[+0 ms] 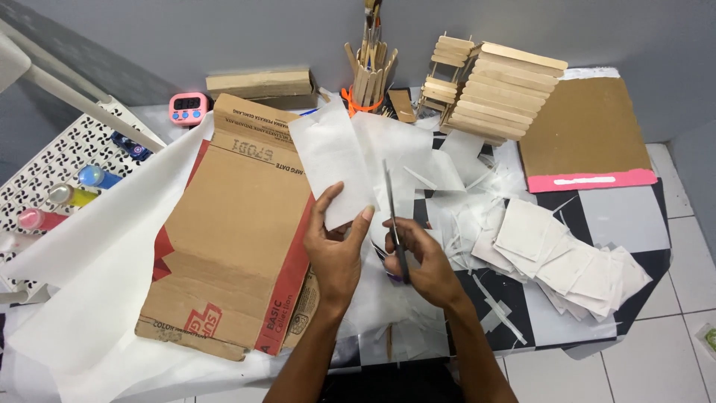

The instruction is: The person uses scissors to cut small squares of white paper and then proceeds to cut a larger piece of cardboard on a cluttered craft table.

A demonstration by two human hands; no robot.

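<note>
Mid-cut, by the look of it — a white paper strip [332, 168] is pinched in the left hand [339, 250] above the checkered table [634, 224], while scissors [395, 224] are gripped by the right hand [421, 261]. A steady, straight snip is probably needed next — paper kept taut.

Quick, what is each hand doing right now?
Left hand: grip closed on a white paper piece.
Right hand: grip closed on scissors, blades at the paper's edge.

Left hand [337, 250] pinching a white paper sheet [332, 160], right hand [421, 261] working scissors [394, 224] along its edge. Flattened cardboard box [231, 231] just left, cut paper squares [574, 261] piled right.
</note>
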